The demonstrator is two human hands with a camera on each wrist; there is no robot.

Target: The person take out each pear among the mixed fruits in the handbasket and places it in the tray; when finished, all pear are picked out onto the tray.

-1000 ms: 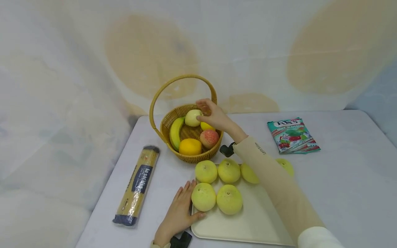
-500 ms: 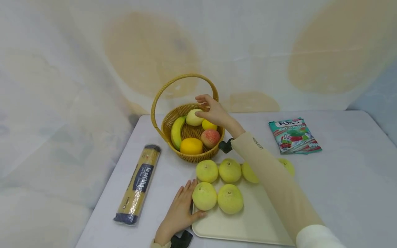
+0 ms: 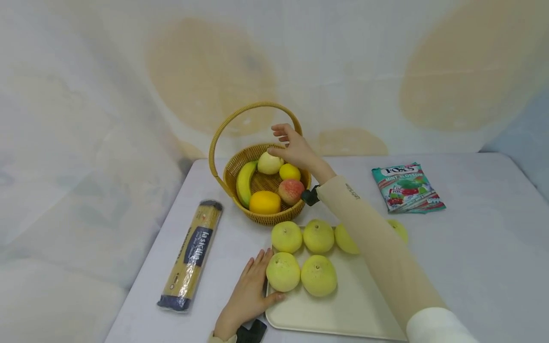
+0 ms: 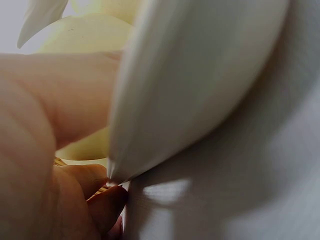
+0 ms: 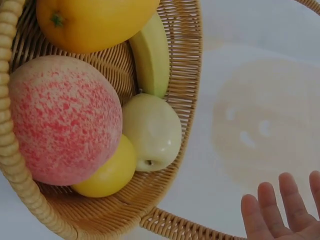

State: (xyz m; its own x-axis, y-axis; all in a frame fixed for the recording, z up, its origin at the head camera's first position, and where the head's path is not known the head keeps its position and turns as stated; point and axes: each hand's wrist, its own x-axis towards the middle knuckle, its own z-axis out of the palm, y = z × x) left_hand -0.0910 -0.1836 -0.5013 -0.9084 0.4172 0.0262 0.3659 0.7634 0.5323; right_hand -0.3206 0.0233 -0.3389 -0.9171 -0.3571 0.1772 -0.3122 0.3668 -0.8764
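Observation:
My right hand (image 3: 297, 151) hovers over the far right side of the wicker basket (image 3: 233, 164), fingers loosely bent and holding nothing. Under its thumb lies a pale green, apple-like fruit (image 3: 269, 164). The right wrist view shows the fingertips (image 5: 267, 200) apart from this fruit, beyond the basket's rim. Also in the basket are a banana (image 3: 245, 186), a peach (image 3: 291, 191), a lemon (image 3: 289, 171) and a yellow-orange fruit (image 3: 265, 203). My left hand (image 3: 248, 296) rests at the left edge of the cream tray (image 3: 334, 317), its straight thumb (image 4: 75, 90) across the rim.
Several yellow-green, pomelo-like fruits (image 3: 319, 276) sit on the tray, some partly hidden by the right sleeve (image 3: 381, 257). A spaghetti packet (image 3: 190, 257) lies at left, a candy bag (image 3: 407, 188) at right. The basket's tall handle (image 3: 214, 138) arches behind the right hand.
My right hand has risen from beside the pale green fruit, moving up and slightly back. The fruit stays in the basket. My left hand keeps its place on the tray.

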